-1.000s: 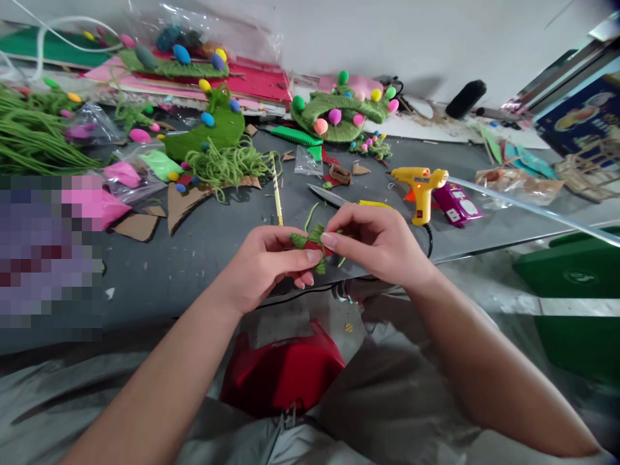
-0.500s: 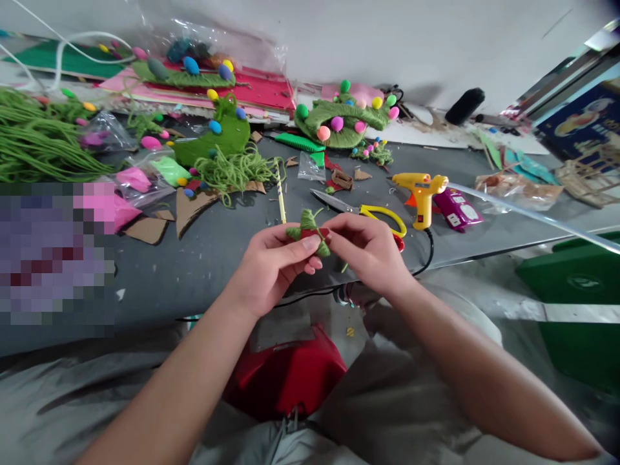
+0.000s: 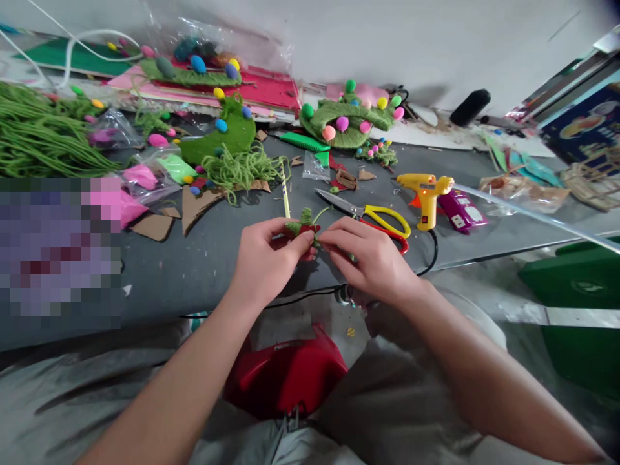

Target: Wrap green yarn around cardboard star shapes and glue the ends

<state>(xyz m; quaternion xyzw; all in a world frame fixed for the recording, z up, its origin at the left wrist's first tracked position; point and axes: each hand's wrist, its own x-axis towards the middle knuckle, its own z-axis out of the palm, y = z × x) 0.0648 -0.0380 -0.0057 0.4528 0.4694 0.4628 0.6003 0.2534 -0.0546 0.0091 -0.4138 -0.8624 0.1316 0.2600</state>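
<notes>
Between the thumb and fingers of my left hand (image 3: 268, 258) is a small star-like piece wrapped in green yarn (image 3: 305, 217), with a red patch at its middle. My left fingers cover its lower part. My right hand (image 3: 371, 258) is closed in a pinch at the star's right edge, where a strand of green yarn shows about the fingers. One loose yarn end curls up from the star. Just beyond my right hand lie scissors (image 3: 387, 219) with yellow and red handles, and farther right a yellow glue gun (image 3: 427, 194) stands on the table.
Green yarn (image 3: 48, 132), cardboard scraps (image 3: 152, 226) and bags of coloured pieces lie to the left. Felt wreath-like shapes (image 3: 339, 123) with coloured balls sit at the back. A purple packet (image 3: 462, 210) and a clear stick cross the right side. Green bins (image 3: 571, 278) stand beyond the table.
Both hands stay at the star, which has turned a little, and my left hand covers more of it. My right hand has rolled over, with its fingertips lower along the star's edge.
</notes>
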